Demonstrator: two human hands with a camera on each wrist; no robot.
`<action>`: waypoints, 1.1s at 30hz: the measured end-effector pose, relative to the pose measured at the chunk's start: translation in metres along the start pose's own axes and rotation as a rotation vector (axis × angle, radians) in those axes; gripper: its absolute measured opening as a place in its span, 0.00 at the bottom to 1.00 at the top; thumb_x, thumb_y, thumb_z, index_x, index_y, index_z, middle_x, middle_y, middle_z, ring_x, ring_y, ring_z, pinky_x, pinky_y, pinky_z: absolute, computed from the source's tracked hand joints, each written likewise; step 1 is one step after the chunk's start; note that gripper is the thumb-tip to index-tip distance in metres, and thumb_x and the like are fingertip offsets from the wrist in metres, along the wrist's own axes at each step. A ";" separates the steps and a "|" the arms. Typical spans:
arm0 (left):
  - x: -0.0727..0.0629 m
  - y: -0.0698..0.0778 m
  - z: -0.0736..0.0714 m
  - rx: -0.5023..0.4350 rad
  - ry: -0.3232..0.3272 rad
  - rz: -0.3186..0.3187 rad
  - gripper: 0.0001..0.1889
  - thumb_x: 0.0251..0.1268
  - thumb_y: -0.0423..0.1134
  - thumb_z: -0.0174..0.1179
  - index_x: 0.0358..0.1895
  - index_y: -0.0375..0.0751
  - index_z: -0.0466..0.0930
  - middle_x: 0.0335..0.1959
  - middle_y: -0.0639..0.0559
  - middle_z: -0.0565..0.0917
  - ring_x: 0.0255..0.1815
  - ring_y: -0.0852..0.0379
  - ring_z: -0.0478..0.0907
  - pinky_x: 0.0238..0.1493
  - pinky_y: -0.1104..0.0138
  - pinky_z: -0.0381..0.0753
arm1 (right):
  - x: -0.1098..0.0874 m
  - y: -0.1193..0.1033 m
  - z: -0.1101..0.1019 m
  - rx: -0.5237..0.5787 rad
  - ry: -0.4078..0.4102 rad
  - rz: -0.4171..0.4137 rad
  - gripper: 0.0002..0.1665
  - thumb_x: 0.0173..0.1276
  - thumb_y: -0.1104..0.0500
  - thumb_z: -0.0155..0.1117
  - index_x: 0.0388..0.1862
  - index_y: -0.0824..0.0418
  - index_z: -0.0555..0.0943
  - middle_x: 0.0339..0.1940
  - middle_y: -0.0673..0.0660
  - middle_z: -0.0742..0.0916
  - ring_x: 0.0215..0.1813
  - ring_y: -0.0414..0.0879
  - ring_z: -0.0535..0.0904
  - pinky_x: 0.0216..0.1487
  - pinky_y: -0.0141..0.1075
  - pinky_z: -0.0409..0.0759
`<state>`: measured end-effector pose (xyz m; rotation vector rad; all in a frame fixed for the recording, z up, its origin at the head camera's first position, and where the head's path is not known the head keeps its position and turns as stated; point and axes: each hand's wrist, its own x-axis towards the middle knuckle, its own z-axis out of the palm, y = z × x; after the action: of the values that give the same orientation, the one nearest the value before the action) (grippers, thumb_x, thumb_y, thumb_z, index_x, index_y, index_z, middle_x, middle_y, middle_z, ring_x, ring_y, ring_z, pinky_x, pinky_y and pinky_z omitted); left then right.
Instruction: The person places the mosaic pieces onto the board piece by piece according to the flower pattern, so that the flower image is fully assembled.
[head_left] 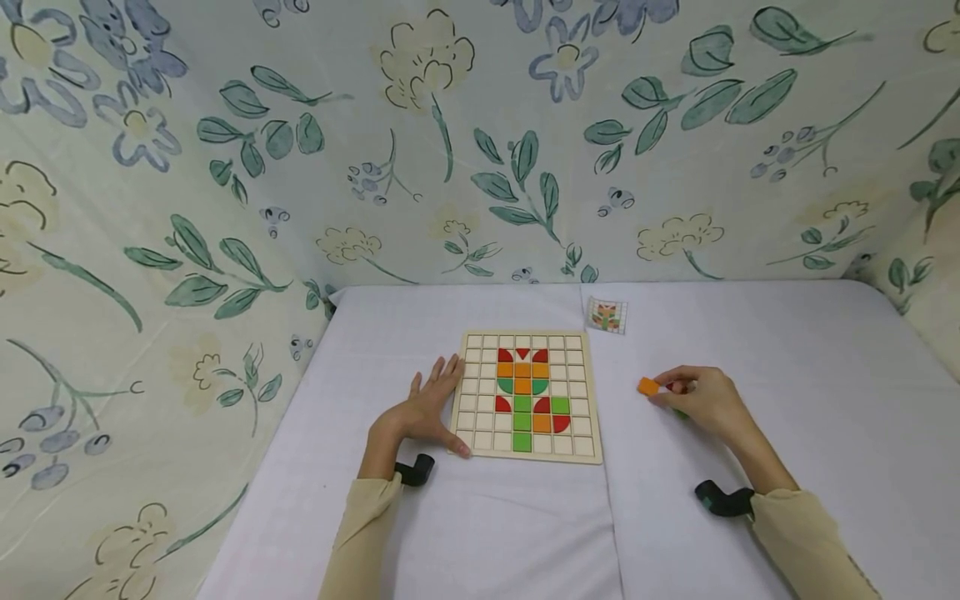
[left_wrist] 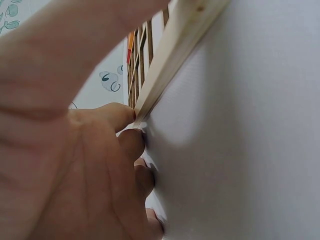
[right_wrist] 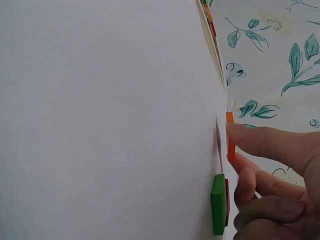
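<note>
A wooden grid board (head_left: 480,433) lies on the white table, with red, orange and green tiles forming a flower-like pattern in its cells. My left hand (head_left: 420,412) rests along the board's left edge, fingers spread and thumb at the lower corner; in the left wrist view the fingertips touch the wooden rim (left_wrist: 165,70). To the right of the board, my right hand (head_left: 705,400) pinches an orange square tile (head_left: 648,387) between thumb and fingers, just above the table. Under that hand are a green tile (right_wrist: 218,205) and a red tile (right_wrist: 227,202), partly hidden.
A small pattern card (head_left: 607,316) lies behind the board's upper right corner. Floral cloth (head_left: 450,167) hangs behind the white-covered table (head_left: 525,533). Dark wrist cameras (head_left: 723,500) stick out at both wrists.
</note>
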<state>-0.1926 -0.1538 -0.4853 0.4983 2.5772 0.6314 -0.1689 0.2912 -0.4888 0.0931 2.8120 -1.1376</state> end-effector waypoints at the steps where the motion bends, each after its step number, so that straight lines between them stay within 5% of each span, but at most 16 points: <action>1: 0.000 0.000 0.000 0.000 -0.001 -0.002 0.78 0.36 0.56 0.86 0.86 0.46 0.34 0.88 0.51 0.33 0.88 0.47 0.23 0.85 0.41 0.26 | 0.000 -0.001 0.000 -0.006 0.001 -0.002 0.18 0.66 0.58 0.75 0.50 0.69 0.86 0.33 0.58 0.83 0.34 0.44 0.73 0.26 0.29 0.68; 8: 0.000 0.001 -0.001 0.001 -0.002 -0.001 0.78 0.36 0.56 0.86 0.86 0.46 0.34 0.88 0.51 0.32 0.88 0.47 0.23 0.85 0.41 0.25 | -0.003 -0.011 0.000 -0.013 0.003 0.020 0.21 0.66 0.55 0.74 0.53 0.68 0.86 0.55 0.73 0.86 0.44 0.55 0.75 0.32 0.30 0.73; 16: 0.000 0.000 0.000 -0.001 -0.008 0.003 0.78 0.37 0.56 0.86 0.86 0.47 0.34 0.88 0.51 0.32 0.88 0.47 0.23 0.85 0.41 0.25 | -0.005 -0.030 0.010 0.044 -0.019 -0.015 0.22 0.63 0.54 0.77 0.52 0.64 0.88 0.55 0.68 0.88 0.37 0.50 0.76 0.30 0.32 0.71; 22: 0.000 -0.001 0.000 0.004 -0.006 0.007 0.79 0.36 0.56 0.86 0.86 0.47 0.33 0.88 0.51 0.32 0.88 0.47 0.23 0.85 0.41 0.24 | -0.007 -0.056 0.028 0.106 -0.077 -0.086 0.20 0.62 0.56 0.78 0.51 0.62 0.89 0.32 0.56 0.86 0.19 0.40 0.62 0.20 0.30 0.59; 33: 0.000 -0.001 0.000 -0.003 -0.003 0.004 0.79 0.35 0.56 0.87 0.86 0.47 0.33 0.88 0.51 0.32 0.88 0.48 0.22 0.85 0.41 0.24 | -0.006 -0.105 0.079 0.199 -0.201 -0.181 0.15 0.58 0.59 0.81 0.45 0.59 0.91 0.44 0.59 0.90 0.20 0.41 0.65 0.20 0.28 0.60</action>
<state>-0.1930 -0.1542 -0.4857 0.5026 2.5728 0.6348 -0.1671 0.1607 -0.4725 -0.2511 2.5671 -1.3789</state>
